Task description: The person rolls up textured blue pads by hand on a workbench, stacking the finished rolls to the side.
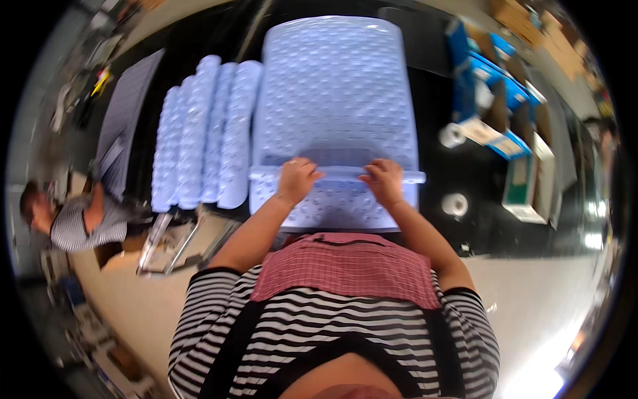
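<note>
A pale blue mat (335, 86) with a bumpy surface lies flat on the black table in front of me, perhaps on top of others like it. Across its near part runs a narrow rolled or folded edge (342, 174), its ends sticking out slightly past the sides. My left hand (299, 178) grips this edge left of the middle, fingers curled. Right of the middle, my right hand (384, 179) pinches the same edge, thumb pointing inward. Nearer my body, a strip of bumpy pale blue mat (319, 209) shows below the edge.
Several rolled pale blue mats (199, 133) lie side by side to the left. Blue and white cardboard boxes (495, 100) stand at the right, with two white rolls (455, 204) near them. Beyond the rolled mats is a grey textured sheet (129, 120); another person (86, 219) works at far left.
</note>
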Demonstrator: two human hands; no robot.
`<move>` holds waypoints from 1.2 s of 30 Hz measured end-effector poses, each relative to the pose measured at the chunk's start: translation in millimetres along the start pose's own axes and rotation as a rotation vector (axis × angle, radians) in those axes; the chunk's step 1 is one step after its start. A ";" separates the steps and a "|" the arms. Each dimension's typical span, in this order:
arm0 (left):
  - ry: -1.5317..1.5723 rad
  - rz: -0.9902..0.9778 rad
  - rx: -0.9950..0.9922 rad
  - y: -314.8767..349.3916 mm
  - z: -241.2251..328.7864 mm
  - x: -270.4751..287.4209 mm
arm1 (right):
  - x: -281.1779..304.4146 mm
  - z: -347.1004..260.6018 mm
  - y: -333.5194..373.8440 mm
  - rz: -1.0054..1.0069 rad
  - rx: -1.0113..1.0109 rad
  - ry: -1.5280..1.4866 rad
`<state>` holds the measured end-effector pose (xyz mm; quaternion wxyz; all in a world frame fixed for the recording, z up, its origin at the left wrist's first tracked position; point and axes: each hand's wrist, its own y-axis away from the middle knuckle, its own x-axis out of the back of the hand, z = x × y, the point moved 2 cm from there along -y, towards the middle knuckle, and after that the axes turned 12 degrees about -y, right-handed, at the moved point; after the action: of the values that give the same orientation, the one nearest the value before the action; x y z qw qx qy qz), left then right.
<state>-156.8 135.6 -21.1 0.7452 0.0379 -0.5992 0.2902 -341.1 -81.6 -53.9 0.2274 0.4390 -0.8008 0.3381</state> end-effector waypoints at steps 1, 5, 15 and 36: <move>-0.013 0.015 0.020 -0.9 -7.3 -6.9 | 2.2 -6.1 -10.4 -0.018 -0.010 0.090; 0.120 0.156 0.116 -21.9 -13.7 -2.8 | 0.1 10.2 -38.7 -0.069 -0.266 -0.042; -0.102 0.087 -0.130 -31.6 -2.8 6.2 | 3.1 20.5 -84.5 -0.298 -0.400 0.047; -0.061 -0.034 0.041 -90.8 -29.1 -28.3 | -22.1 -4.2 -104.5 -0.003 -0.028 -0.035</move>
<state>-91.3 61.1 -28.6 0.7306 0.0722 -0.6147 0.2885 -240.0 -106.7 -30.0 0.2202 0.4428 -0.8086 0.3187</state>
